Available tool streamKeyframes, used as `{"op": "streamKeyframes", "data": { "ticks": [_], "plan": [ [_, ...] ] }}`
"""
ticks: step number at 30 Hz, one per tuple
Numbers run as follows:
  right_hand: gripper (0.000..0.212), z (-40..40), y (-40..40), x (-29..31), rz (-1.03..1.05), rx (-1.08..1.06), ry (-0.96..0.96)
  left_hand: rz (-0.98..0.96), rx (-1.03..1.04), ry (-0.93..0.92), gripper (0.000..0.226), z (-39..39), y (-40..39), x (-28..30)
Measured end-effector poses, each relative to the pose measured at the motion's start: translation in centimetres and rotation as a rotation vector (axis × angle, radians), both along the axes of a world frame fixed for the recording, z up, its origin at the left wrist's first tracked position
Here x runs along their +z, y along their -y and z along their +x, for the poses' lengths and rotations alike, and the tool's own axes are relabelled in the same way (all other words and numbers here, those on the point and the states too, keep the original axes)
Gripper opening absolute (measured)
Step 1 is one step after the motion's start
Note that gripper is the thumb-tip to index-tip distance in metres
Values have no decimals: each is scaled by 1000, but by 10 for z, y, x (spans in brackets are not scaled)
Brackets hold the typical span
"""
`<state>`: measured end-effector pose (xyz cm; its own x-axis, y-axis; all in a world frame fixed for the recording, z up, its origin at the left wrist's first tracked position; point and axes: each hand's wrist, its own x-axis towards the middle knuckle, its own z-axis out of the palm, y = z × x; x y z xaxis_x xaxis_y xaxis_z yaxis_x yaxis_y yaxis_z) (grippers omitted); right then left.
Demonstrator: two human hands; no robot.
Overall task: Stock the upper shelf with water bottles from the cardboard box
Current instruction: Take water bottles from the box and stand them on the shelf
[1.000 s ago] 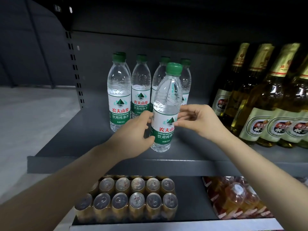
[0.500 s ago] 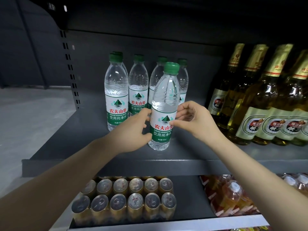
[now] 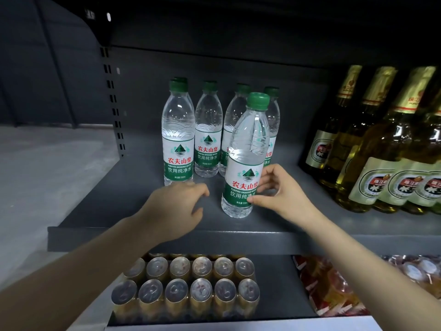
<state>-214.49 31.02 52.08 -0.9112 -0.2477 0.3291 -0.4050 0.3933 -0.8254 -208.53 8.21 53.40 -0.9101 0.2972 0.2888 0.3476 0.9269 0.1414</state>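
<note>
Behind front water bottle [image 3: 245, 161], rear bottles [image 3: 272, 120] (perhaps five) half-hidden.

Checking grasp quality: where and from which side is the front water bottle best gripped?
Around the labelled waist of the front water bottle, from the front or right: it stands upright, other bottles crowd behind, and the right hand is already there.

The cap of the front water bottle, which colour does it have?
Green; the cap of the front water bottle shows best in the head view.
</note>
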Motion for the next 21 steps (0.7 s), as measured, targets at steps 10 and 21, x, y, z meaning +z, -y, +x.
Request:
{"op": "streamKeyframes", "data": {
  "ticks": [10, 21],
  "plan": [
    [49, 3, 8, -9, -79, 4, -33, -28, 14, -7, 30, 1, 18, -8],
    [49, -10, 33, -11, -72, -40, -51, -42, 8, -21, 23, -6, 27, -8]
  ]
}}
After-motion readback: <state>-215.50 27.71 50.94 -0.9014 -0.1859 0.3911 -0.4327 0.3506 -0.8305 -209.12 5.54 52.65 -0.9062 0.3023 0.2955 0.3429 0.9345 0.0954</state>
